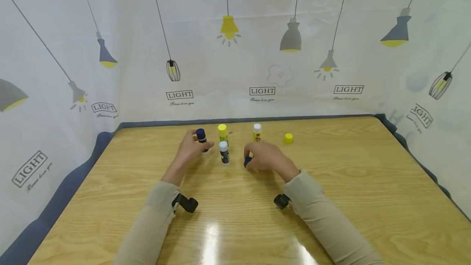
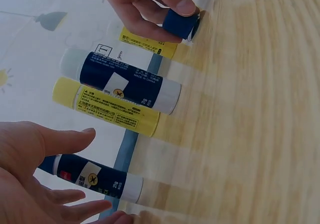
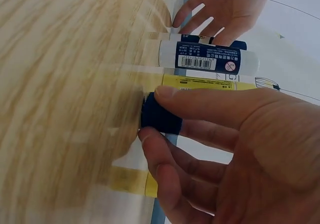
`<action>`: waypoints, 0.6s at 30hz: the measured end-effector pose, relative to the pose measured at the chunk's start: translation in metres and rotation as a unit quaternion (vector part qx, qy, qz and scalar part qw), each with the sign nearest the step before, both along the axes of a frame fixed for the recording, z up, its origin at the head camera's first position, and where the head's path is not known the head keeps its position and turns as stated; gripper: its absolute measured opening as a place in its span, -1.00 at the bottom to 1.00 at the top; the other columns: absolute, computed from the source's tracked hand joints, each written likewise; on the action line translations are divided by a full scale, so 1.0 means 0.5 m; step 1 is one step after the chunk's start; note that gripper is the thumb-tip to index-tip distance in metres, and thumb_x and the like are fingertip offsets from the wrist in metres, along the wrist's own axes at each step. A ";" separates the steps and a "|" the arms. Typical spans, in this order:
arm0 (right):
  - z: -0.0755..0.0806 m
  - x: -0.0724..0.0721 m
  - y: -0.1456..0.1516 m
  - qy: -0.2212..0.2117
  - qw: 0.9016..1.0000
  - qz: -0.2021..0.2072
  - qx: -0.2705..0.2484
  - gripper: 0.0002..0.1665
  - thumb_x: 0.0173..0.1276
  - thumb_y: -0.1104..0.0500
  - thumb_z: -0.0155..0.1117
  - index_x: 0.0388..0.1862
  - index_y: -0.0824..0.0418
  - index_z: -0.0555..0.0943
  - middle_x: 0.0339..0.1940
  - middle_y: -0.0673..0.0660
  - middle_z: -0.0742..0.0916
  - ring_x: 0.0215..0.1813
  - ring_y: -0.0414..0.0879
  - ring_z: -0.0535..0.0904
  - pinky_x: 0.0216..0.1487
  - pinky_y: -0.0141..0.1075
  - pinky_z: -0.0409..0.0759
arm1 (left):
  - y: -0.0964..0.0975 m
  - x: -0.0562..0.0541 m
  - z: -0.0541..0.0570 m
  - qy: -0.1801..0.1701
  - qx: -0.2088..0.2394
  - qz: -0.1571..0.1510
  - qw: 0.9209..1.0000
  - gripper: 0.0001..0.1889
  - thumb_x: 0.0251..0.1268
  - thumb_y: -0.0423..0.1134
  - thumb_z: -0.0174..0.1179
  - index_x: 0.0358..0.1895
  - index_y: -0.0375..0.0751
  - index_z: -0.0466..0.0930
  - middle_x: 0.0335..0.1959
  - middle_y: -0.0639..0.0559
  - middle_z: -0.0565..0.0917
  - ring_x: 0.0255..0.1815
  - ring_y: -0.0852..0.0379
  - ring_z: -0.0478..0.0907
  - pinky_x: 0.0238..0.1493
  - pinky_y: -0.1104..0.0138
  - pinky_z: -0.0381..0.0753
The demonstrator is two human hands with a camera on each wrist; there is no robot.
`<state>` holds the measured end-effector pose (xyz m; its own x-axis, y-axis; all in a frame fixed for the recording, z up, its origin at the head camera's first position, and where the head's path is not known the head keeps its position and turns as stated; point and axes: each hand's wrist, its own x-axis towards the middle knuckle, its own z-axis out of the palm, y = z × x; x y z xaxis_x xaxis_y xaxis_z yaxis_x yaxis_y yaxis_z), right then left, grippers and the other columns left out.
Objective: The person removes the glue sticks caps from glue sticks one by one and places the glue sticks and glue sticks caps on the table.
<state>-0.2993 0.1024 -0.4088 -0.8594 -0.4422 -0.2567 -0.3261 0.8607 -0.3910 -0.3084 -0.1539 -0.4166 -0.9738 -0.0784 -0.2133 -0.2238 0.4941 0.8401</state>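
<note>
Beside a navy glue stick with a dark blue cap [image 1: 200,135], my left hand [image 1: 187,148] is spread, thumb on one side and fingers on the other. In the left wrist view a gap shows between its thumb and that glue stick [image 2: 92,176], which stands upright. My right hand [image 1: 265,156] pinches a loose dark blue cap [image 3: 160,115] between thumb and fingertips, close over the tabletop. Between the hands stand a navy glue stick with a pale cap [image 1: 224,156] and, behind it, a yellow glue stick [image 1: 222,131] with a yellow cap.
Behind my right hand stands a yellow glue stick with a white cap [image 1: 257,133], its lower part hidden. A yellow cap [image 1: 288,138] sits farther right on the wooden table [image 1: 235,232]. A lamp-print curtain [image 1: 206,52] surrounds the back and sides.
</note>
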 end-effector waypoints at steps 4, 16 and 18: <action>0.007 0.002 0.004 -0.024 1.000 -0.005 -0.004 -0.59 0.31 0.02 0.52 0.09 0.07 0.66 -0.08 0.06 0.74 -0.30 -0.08 0.62 -0.26 -0.22 0.51 | 0.007 -0.005 -0.003 -0.002 0.005 0.008 1.000 -0.13 0.38 -0.12 0.37 0.59 -0.32 0.08 0.59 -0.37 0.24 0.62 -0.31 0.19 0.58 -0.11 0.24; 0.031 0.007 0.015 -0.054 0.998 0.006 -0.007 -0.52 0.44 -0.09 0.39 0.22 0.10 0.61 -0.17 0.06 0.73 -0.37 -0.09 0.62 -0.20 -0.21 0.53 | 0.013 -0.015 -0.023 0.021 0.056 -0.003 0.998 -0.63 0.59 -0.15 0.15 0.30 -0.25 0.52 0.31 -0.23 0.57 0.33 -0.14 0.51 0.44 0.00 0.43; 0.035 0.008 0.018 -0.058 0.998 0.004 -0.010 -0.51 0.46 -0.10 0.36 0.23 0.11 0.60 -0.10 0.07 0.72 -0.34 -0.06 0.65 -0.19 -0.21 0.54 | 0.014 -0.015 -0.021 0.019 0.058 -0.002 0.998 -0.65 0.60 -0.13 0.14 0.25 -0.25 0.54 0.26 -0.21 0.59 0.27 -0.11 0.52 0.40 0.01 0.45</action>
